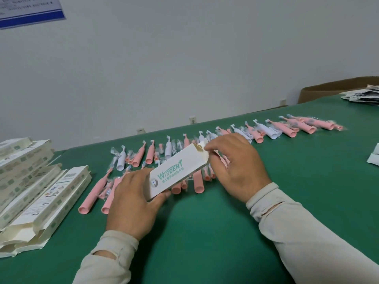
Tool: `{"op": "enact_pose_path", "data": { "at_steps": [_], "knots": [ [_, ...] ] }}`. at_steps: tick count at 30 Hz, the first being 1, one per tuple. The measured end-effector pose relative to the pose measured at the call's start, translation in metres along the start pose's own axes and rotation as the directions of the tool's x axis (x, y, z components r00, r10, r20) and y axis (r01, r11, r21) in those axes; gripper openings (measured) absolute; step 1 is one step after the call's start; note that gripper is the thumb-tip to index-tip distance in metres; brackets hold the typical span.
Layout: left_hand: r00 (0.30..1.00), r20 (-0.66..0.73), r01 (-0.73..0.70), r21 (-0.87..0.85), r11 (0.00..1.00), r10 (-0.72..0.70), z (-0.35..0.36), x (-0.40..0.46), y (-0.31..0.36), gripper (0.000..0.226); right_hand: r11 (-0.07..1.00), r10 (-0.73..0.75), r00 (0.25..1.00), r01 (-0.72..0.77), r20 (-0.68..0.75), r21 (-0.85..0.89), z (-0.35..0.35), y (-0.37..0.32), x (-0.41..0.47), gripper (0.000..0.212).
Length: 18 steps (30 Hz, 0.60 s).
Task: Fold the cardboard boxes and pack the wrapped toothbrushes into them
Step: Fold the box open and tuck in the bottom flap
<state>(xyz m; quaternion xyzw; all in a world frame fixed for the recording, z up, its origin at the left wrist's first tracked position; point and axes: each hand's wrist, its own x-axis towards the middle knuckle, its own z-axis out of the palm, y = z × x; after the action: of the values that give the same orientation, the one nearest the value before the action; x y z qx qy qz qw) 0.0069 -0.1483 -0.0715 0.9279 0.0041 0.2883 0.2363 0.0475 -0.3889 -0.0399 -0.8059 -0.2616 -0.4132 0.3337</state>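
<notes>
A white box point(177, 171) is held above the green table point(205, 232), gripped at its near end by the left hand point(131, 203), its far flap pinched by the right hand point(238, 165). Wrapped toothbrushes point(283, 129) are strung along the table. Flat boxes point(39, 193) are stacked at left. A plain pale wall point(184, 68) is seen behind.

Left hand point(131, 201) grips the near end of a white Wisdent box point(176, 171), right hand point(238, 165) pinches its far flap. Pink and white wrapped toothbrushes point(225, 136) lie across the green table point(205, 232), flat boxes point(41, 191) stacked left.
</notes>
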Motion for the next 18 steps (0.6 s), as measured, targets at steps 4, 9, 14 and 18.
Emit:
{"op": "enact_pose_path", "data": {
  "at_steps": [4, 9, 14, 18],
  "knots": [
    [1.0, 0.002, 0.009, -0.002, 1.0, -0.009, 0.0, 0.0, -0.001, 0.059, 1.0, -0.023, 0.998, 0.022, 0.055, 0.015, -0.003, -0.002, -0.001, 0.02],
    [1.0, -0.011, 0.005, 0.0, 1.0, -0.005, 0.0, 0.001, -0.001, 0.061, 0.991, -0.131, 0.988, 0.132, 0.078, 0.001, -0.009, -0.006, 0.005, 0.02],
    [0.999, -0.026, -0.029, -0.031, 0.999, 0.028, -0.001, 0.001, -0.001, 0.061, 1.0, -0.024, 0.998, 0.024, 0.051, 0.017, -0.007, -0.003, 0.001, 0.019],
    [0.996, -0.04, -0.079, -0.044, 0.996, 0.078, 0.0, 0.0, 0.002, 0.06, 0.983, 0.173, 0.978, -0.179, 0.113, 0.043, -0.005, 0.007, -0.002, 0.022]
  ]
}}
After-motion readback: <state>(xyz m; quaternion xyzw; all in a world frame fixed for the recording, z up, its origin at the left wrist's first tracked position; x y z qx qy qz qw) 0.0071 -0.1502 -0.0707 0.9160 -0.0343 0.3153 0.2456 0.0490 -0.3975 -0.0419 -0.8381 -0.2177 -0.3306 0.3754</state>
